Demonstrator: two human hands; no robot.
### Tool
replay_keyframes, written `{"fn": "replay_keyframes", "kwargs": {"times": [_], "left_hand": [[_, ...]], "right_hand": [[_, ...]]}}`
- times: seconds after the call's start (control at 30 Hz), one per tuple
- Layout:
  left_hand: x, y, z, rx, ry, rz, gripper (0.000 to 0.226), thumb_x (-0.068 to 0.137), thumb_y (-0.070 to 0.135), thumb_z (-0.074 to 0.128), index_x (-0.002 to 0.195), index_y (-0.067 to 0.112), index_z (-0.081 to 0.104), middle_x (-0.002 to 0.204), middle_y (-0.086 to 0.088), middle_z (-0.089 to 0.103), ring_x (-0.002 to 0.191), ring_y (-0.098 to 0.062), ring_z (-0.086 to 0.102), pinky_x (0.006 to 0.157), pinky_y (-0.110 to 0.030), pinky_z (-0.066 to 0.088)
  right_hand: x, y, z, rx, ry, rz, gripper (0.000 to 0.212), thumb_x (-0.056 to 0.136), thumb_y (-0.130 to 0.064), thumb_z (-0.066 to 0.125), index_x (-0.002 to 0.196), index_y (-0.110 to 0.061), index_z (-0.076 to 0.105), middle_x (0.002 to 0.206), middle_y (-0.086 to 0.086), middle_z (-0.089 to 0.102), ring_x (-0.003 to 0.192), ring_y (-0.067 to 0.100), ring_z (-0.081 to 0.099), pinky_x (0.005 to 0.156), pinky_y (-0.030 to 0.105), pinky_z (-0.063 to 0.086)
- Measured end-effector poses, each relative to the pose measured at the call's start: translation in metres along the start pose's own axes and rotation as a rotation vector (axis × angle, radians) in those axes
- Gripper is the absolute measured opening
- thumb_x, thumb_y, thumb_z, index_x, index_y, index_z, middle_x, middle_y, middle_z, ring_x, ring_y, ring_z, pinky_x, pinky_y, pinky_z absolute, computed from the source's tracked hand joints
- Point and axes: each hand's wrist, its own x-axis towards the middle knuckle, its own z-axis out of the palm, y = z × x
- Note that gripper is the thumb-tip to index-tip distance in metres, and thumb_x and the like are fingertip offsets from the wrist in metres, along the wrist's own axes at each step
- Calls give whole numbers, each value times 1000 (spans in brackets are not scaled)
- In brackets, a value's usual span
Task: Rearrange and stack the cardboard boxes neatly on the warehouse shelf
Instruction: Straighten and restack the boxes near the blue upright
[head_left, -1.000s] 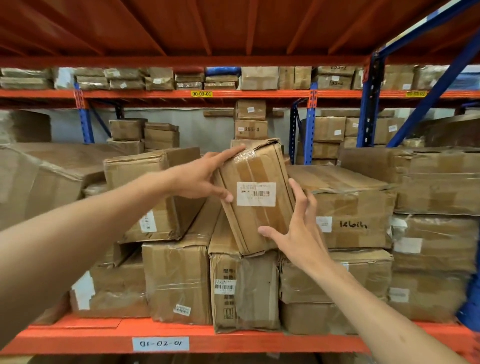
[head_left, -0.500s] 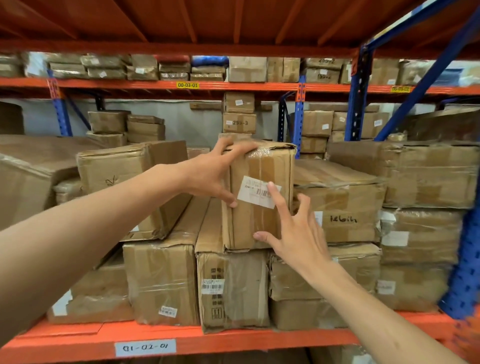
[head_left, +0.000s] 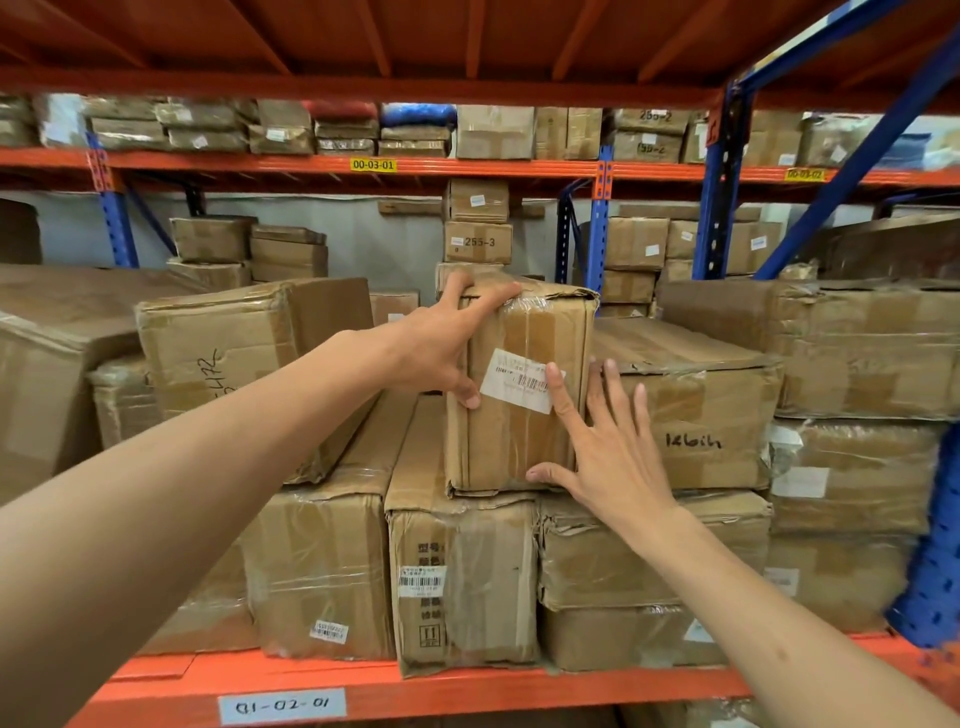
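Note:
A narrow taped cardboard box (head_left: 524, 447) with a white barcode label stands upright on the lower row of boxes, at the middle of the orange shelf (head_left: 467, 693). My left hand (head_left: 441, 343) grips its upper left corner, fingers over the top edge and thumb on the front face. My right hand (head_left: 605, 441) lies flat against its front right edge, fingers spread and straight, thumb at the bottom edge. To its right lies a flat box marked in black pen (head_left: 696, 410). A tilted box (head_left: 244, 358) leans at the left.
Below stand several taped boxes, one with a barcode (head_left: 462, 577). More boxes fill the right side (head_left: 857, 353) and a far rack behind. A blue upright (head_left: 722, 187) and diagonal brace rise at the right. An orange deck hangs close overhead.
The narrow box has swung from tilted to upright and settled on the lower boxes. My right hand has slid from its lower edge to flat on its front right side.

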Motion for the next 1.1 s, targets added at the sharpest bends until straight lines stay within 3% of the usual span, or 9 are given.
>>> {"fn": "replay_keyframes", "kwargs": {"times": [0.2, 0.43, 0.77, 0.87, 1.0, 1.03, 1.1], "left_hand": [[0, 2, 1, -21, -7, -29, 131, 65, 24, 95, 155, 45, 1, 158, -11, 5, 129, -42, 49, 109, -49, 43], [-1, 2, 6, -28, 14, -50, 133, 64, 21, 95, 153, 51, 0, 157, -7, 3, 118, -40, 57, 104, -44, 48], [-12, 10, 10, -80, 69, -91, 133, 66, 12, 92, 150, 54, -2, 162, -5, -5, 119, -41, 57, 99, -44, 51], [-27, 22, 13, -70, 86, -117, 134, 74, 7, 87, 153, 53, -11, 164, -8, -22, 104, -33, 66, 90, -38, 55], [-53, 33, 19, 43, 40, -107, 130, 81, -5, 73, 153, 46, -23, 152, -5, -50, 78, -16, 66, 69, -30, 60], [-60, 33, 20, 92, 23, -91, 128, 82, -4, 71, 154, 43, -24, 150, -5, -53, 76, -15, 64, 62, -27, 57], [-74, 29, 22, 168, 4, -61, 125, 83, 1, 70, 154, 40, -26, 151, -7, -52, 92, -18, 61, 61, -23, 51]], "right_hand": [[-1, -2, 1, -29, -15, 10, 117, 81, -83, 46, 155, -34, -30, 165, 20, -20, 151, 36, -25, 122, 60, -1], [-3, -6, -1, -48, -49, 34, 116, 83, -82, 45, 153, -34, -33, 165, 21, -17, 151, 36, -24, 122, 60, 0], [-6, -6, -12, -66, -113, 37, 116, 87, -72, 54, 149, -38, -39, 168, 18, -14, 152, 33, -23, 121, 63, 6], [-8, -1, -22, -77, -153, 6, 116, 89, -69, 55, 147, -40, -41, 168, 15, -15, 152, 32, -21, 121, 63, 7], [-9, 9, -38, -75, -230, -63, 110, 91, -71, 50, 147, -41, -41, 167, 13, -20, 152, 31, -20, 122, 60, 2], [-10, 11, -42, -67, -249, -80, 108, 92, -71, 48, 148, -41, -39, 166, 13, -21, 152, 30, -21, 123, 59, 1], [-11, 14, -49, -51, -268, -109, 103, 93, -71, 46, 150, -43, -35, 165, 13, -24, 151, 30, -22, 123, 56, -1]]}}
